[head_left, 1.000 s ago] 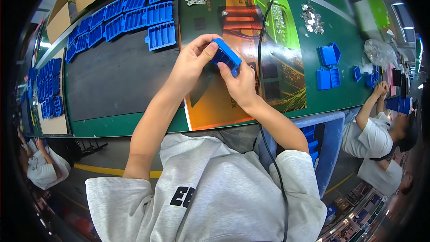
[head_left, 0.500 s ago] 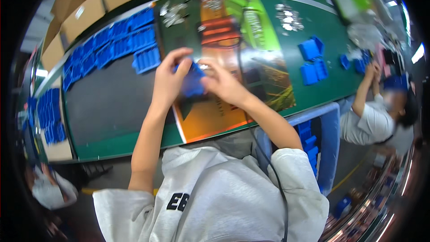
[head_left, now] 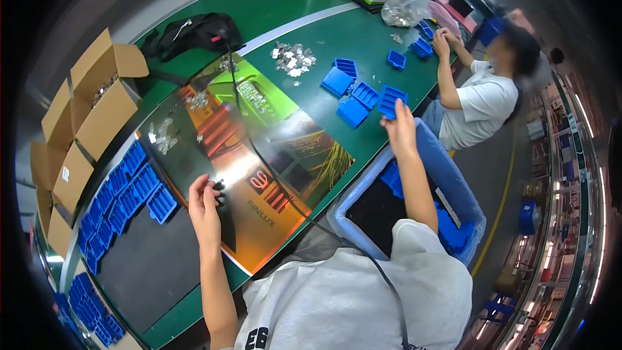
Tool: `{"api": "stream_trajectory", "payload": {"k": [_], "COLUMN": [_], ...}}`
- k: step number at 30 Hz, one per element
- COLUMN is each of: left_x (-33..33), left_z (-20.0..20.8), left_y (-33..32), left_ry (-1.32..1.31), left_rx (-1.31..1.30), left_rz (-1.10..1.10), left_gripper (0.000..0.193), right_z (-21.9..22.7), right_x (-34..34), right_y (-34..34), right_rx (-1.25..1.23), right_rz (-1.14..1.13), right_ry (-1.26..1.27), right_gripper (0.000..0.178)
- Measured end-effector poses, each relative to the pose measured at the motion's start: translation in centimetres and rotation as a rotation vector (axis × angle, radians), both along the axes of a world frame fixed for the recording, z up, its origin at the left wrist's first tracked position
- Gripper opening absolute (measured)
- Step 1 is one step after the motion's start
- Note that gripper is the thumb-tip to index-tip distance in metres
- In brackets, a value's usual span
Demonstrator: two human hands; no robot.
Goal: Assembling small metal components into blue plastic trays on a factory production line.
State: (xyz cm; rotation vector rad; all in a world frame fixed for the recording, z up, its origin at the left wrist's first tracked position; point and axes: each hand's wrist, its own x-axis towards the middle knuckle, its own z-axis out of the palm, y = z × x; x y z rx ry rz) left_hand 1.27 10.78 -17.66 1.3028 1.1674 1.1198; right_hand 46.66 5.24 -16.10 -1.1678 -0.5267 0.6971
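Observation:
My right hand (head_left: 403, 135) reaches to the right edge of the table and grips a blue slotted tray (head_left: 391, 99) by its near side. Several similar blue trays (head_left: 353, 111) lie just left of it, some with the slots up and some showing a flat face. My left hand (head_left: 205, 202) hovers over a glossy printed sheet (head_left: 259, 246), its fingers loosely bent and apart, with no thing visible in them. Small dark marks beside its fingertips look like shadow, though I cannot be sure. Loose metal pieces (head_left: 162, 136) lie beyond that hand.
Rows of blue trays (head_left: 123, 198) line a dark mat (head_left: 149, 266) at left, beside open cardboard boxes (head_left: 103, 110). A metal-piece pile (head_left: 293, 58) lies farther back. A blue-lined bin (head_left: 463, 201) stands below my right arm. A cable crosses the sheet. Another person (head_left: 483, 91) works at right.
The view has turned right. My hands have parted: the left has let go of the blue tray, and the right has carried it to the trays at the table's right edge.

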Motion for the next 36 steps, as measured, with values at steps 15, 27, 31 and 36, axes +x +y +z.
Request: {"api": "stream_trajectory", "payload": {"k": [15,27,31,36], "left_x": [-0.6,0.5,-0.1,-0.2], "left_z": [-0.5,-0.4,-0.3,-0.5], "left_y": [0.6,0.7,0.3,0.5], "left_ry": [-0.058,-0.149,-0.167,-0.192], "left_rx": [0.055,0.045,0.041,0.060], "left_rz": [0.182,0.164,0.183,0.163], "left_gripper": [0.020,0.018,0.018,0.019], "right_z": [-4.1,-7.0,-2.4,-1.4], "right_x": [21.5,12.9,6.2,5.7], "right_y": [8.9,7.1,7.3,7.5], "right_rx": [-0.542,-0.442,-0.667,-0.777], "right_rz": [-0.318,-0.034,0.190,0.187], "right_ry": [-0.130,-0.944,-1.268,-1.304], "right_gripper": [0.058,0.046,0.058,0.066]}}
